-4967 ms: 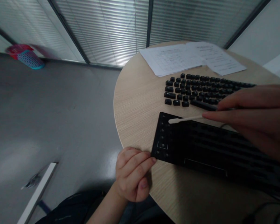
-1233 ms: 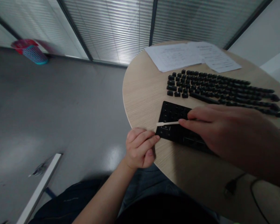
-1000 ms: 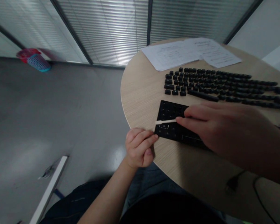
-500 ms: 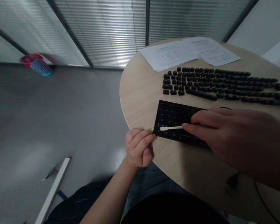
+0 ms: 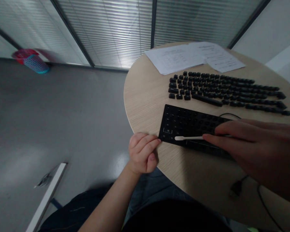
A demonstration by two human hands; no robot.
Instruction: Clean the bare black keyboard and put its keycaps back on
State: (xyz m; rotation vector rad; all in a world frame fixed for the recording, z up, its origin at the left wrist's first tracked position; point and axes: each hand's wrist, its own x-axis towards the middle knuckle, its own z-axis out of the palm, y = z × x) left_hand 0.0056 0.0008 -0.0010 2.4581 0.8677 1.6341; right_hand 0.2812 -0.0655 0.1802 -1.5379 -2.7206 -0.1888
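A black keyboard base (image 5: 183,120) with its keycaps off lies on the round wooden table. At its near left corner is my left hand (image 5: 143,153), fingers curled, with the fingertips against that corner. My right hand (image 5: 253,145) pinches a white cotton swab (image 5: 189,138) by its shaft. The swab's tip points left, over the bottom row of the base near its left end; whether it touches cannot be made out. The right part of the base is hidden under my right hand.
Loose black keycaps (image 5: 207,99) stand in rows behind the base. Printed papers (image 5: 176,58) lie at the table's far edge. A cable with a USB plug (image 5: 235,188) is near the front right. On the floor stands a red and blue basket (image 5: 36,62).
My right hand has moved right and slightly nearer with the swab, from the lower left keys to further along the bottom row. My left hand stays at the corner.
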